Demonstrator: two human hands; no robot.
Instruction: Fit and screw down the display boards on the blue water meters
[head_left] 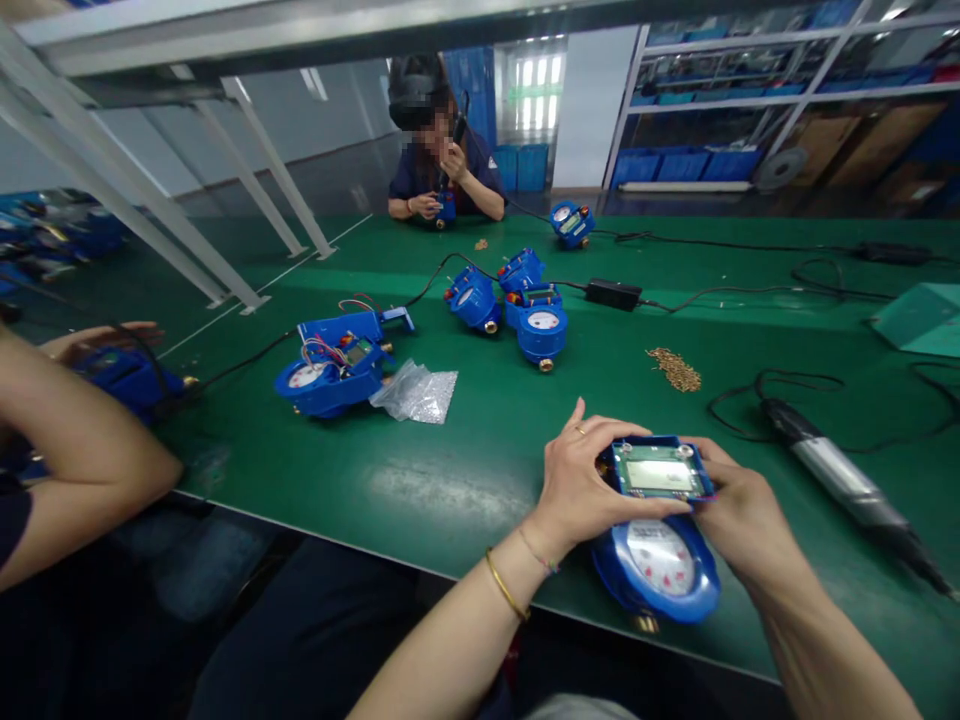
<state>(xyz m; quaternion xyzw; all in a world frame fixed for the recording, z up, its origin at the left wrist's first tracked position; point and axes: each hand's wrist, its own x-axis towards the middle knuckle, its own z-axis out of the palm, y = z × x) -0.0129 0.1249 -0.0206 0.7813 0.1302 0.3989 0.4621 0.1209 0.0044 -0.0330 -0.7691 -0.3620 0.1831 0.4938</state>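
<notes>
A blue water meter [658, 570] with a round dial sits at the front edge of the green table. Its open upper box shows a green circuit board with a grey display [661, 475]. My left hand [589, 480] grips the left side of that box, thumb along its lower edge and fingers over the top. On the far right side, my right hand [739, 500] is wrapped around the box, its fingertips partly hidden behind it. To the right lies an electric screwdriver [847, 480] with a black cord. Beyond the meter is a small pile of brass screws [675, 369].
Several other blue meters [541, 335] stand mid-table, one with loose wires [322, 385] beside a clear plastic bag [420, 391]. Black cables and an adapter [613, 293] cross the table [390, 490]. Co-workers sit opposite [450, 185] and at left [82, 450]. A metal shelf frame [300, 45] hangs overhead.
</notes>
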